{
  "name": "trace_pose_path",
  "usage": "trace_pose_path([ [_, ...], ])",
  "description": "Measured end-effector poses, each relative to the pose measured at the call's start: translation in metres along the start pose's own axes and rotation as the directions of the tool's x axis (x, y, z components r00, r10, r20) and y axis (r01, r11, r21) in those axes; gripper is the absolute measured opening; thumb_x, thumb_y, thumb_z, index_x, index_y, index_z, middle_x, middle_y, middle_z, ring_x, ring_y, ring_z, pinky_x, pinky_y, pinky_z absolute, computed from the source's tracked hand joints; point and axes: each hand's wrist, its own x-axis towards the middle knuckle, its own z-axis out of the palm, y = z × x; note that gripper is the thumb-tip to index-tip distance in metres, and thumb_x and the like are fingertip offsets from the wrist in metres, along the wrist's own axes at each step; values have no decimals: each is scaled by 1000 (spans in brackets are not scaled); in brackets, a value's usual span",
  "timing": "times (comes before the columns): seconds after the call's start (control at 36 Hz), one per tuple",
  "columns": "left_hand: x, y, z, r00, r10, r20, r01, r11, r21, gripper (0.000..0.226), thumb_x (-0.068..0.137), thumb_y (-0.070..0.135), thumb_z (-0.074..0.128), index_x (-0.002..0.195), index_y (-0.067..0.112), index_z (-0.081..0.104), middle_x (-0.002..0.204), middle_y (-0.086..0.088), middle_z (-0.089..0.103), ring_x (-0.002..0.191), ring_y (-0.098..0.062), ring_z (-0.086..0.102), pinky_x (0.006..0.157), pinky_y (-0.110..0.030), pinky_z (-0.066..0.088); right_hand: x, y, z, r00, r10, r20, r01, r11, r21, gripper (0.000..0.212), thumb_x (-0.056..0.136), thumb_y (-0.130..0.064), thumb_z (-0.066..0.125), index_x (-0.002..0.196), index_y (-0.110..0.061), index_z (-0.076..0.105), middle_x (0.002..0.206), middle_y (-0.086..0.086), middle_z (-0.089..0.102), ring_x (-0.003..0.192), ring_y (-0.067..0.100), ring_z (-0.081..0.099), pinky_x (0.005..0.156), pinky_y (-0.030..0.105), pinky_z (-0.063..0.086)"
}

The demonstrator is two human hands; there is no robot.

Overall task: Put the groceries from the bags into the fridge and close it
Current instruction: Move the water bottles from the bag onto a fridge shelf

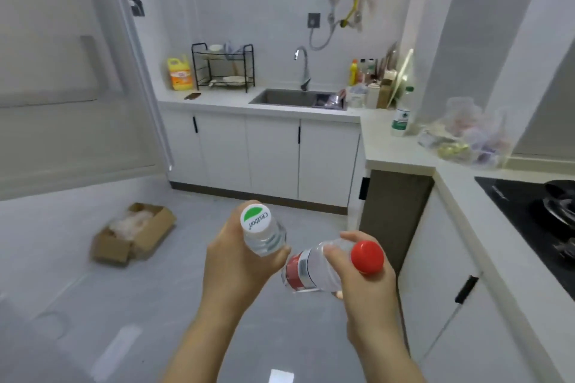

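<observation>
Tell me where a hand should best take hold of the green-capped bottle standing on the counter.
Wrap the green-capped bottle round its straight body at the label, coming from the front left. It stands upright, the counter is bare on that side, and the bag crowds its right. The narrow neck looks a poorer hold.
</observation>
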Motion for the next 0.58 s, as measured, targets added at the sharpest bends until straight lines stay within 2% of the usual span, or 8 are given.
trace_pose_path([
  [0.08,4,-26,-34,996,-17,-88,22,998,64,52,58,17,83,87,39,45,76,19,54,72,-9,53,60,4,34,-3,8,45,991,9,135,-8,1000,-12,24,73,-9,75,79,-28,62,72,-8,60,75,13,57,80,47,52],
  [0.17,3,-45,-66,985,-29,-169,51,991,127,56,58,14,84,92,35,45,74,26,49,71,-4,50,64,6,32,-6,14,84,963,22,267,-19,1000,-13,24,60,-23,78,76,-33,64,68,-12,62,75,14,59,74,42,52],
  [0.28,-1,-64,-103,958,-68,-280,120,978,173,55,57,14,84,87,40,46,80,24,53,77,-7,53,65,3,35,-10,21,130,901,34,432,-37,999,-3,24,54,-30,70,77,-34,64,65,-11,60,71,15,58,71,39,51],
  [0.33,-4,-69,-119,938,-94,-333,157,973,167,56,58,14,83,82,45,42,81,23,55,75,-2,53,65,4,35,-12,21,151,851,36,523,-42,999,0,24,55,-29,71,78,-32,64,62,-9,56,66,14,55,66,36,48],
  [0.39,-9,-72,-133,909,-136,-395,206,969,140,54,58,15,82,80,45,44,77,28,59,76,8,55,64,5,34,-15,20,171,792,30,610,-43,999,7,24,61,-21,77,79,-29,64,61,-8,55,63,14,53,64,33,46],
  [0.44,-12,-76,-145,867,-170,-469,248,963,109,50,57,14,82,79,42,47,85,36,57,83,14,52,64,4,35,-17,18,189,740,19,673,-37,999,12,25,70,-9,77,83,-26,64,63,-7,56,64,12,53,66,34,46],
  [0.53,-15,-82,-160,775,-226,-591,310,950,42,47,54,15,83,79,42,53,84,37,57,84,10,53,62,-1,41,-22,11,214,656,-9,755,-23,999,32,25,72,-4,74,86,-22,64,67,-6,59,65,8,55,69,33,47],
  [0.58,-18,-84,-171,719,-246,-650,327,945,3,47,45,32,79,82,47,54,83,35,59,82,5,56,64,-7,44,-27,7,232,593,-30,804,-4,999,40,26,72,-5,74,87,-23,64,75,-4,64,69,8,58,73,33,49],
])
